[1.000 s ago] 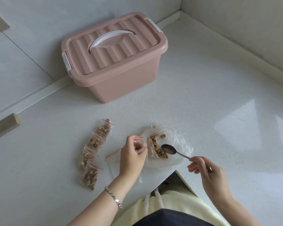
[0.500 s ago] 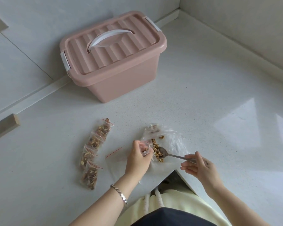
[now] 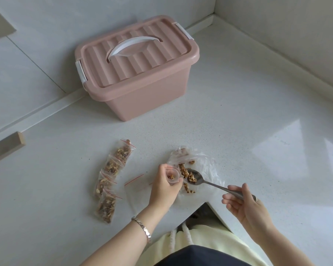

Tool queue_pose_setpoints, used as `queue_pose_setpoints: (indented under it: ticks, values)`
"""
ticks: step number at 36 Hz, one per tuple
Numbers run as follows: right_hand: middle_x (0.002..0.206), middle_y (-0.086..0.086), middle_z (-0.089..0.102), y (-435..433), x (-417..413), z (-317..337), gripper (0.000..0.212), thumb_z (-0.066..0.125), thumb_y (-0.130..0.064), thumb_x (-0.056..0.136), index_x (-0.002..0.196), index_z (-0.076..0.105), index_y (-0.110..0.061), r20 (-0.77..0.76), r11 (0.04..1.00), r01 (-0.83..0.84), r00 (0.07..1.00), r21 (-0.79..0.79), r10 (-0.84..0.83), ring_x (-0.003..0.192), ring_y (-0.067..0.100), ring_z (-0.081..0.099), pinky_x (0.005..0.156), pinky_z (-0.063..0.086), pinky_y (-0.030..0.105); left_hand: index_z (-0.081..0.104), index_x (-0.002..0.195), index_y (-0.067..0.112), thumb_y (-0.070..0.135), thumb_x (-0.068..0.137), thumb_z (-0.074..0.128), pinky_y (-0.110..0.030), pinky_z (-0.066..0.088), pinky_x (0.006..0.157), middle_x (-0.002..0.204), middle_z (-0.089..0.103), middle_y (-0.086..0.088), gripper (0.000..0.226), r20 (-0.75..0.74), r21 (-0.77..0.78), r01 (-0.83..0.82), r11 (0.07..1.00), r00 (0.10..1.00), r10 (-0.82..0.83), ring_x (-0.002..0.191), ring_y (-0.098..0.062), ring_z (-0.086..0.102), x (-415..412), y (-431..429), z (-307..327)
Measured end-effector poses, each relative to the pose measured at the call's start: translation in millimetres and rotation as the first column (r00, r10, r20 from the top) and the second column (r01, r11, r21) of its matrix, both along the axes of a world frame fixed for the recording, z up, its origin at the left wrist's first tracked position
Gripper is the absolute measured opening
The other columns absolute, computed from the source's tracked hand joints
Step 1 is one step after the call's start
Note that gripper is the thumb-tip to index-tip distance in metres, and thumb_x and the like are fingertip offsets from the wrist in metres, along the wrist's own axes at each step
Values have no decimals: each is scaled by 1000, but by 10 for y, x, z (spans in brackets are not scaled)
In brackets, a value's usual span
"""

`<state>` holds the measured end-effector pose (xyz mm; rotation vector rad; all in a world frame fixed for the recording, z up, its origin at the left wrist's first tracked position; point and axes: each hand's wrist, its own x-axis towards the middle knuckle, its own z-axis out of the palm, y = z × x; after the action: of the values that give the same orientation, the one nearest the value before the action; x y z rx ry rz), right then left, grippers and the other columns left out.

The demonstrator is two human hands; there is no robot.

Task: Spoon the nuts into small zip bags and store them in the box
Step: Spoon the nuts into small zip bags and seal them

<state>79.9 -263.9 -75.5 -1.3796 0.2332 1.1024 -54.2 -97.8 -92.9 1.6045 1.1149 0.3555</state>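
My left hand (image 3: 164, 187) grips a small zip bag (image 3: 171, 175) with its mouth held open; a few nuts lie inside. My right hand (image 3: 244, 202) holds a metal spoon (image 3: 200, 181) by the handle, its bowl carrying nuts right beside the bag's mouth. Loose nuts (image 3: 185, 172) lie on a large clear plastic bag (image 3: 206, 166) spread on the counter. Several filled small bags (image 3: 112, 177) lie in a row to the left. The pink box (image 3: 136, 73) stands at the back with its lid on and its white handle down.
An empty zip bag with a red strip (image 3: 135, 186) lies flat by my left wrist. The white counter (image 3: 238, 121) meets walls at the back and right. The counter's front edge has a notch (image 3: 206, 204) where my body stands.
The spoon dipped into the loose nuts and now sits lifted with nuts at the bag's mouth. My left hand shifted slightly right with the open bag.
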Motion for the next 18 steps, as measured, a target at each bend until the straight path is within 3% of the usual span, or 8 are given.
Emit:
queue_pose_setpoints:
  ticks: [5,9,11,14,18]
  values:
    - [63,12,66,61,0,170,45,32,-38,96,93,59,-2,83,998,-4,997,56,-1,58,18,65,53,54,21,46,95,25,13,80,68,-5,42,66,92,55,12,29,-20,10,49,999,999,-49,88,-4,56,39,4,-14]
    - [64,13,67,164,-53,392,52,40,-50,78,89,62,-3,282,996,-42,959,83,17,61,22,66,55,53,21,45,98,24,19,82,67,-14,45,72,97,54,9,28,-49,45,97,994,994,-95,94,-14,58,35,2,-42]
    - [65,14,68,217,-99,478,52,39,-48,84,86,63,-3,400,995,-60,916,83,22,60,23,66,55,52,22,46,98,22,19,83,66,-19,46,78,99,54,9,25,-55,41,109,993,993,-106,97,-14,56,33,-2,-52]
    - [67,11,69,281,-180,562,52,43,-57,87,79,68,-12,613,988,-142,787,68,71,61,20,67,57,51,21,45,98,20,21,83,65,-16,43,82,96,53,8,26,-78,50,103,993,992,-99,99,-11,52,33,-8,-65]
    - [70,-12,70,281,-247,586,30,42,-56,84,85,67,-41,798,955,-287,557,-78,232,67,6,65,63,47,12,46,99,21,21,82,66,-21,47,79,97,56,1,27,-62,22,82,996,995,-81,94,-15,55,26,-17,-58]
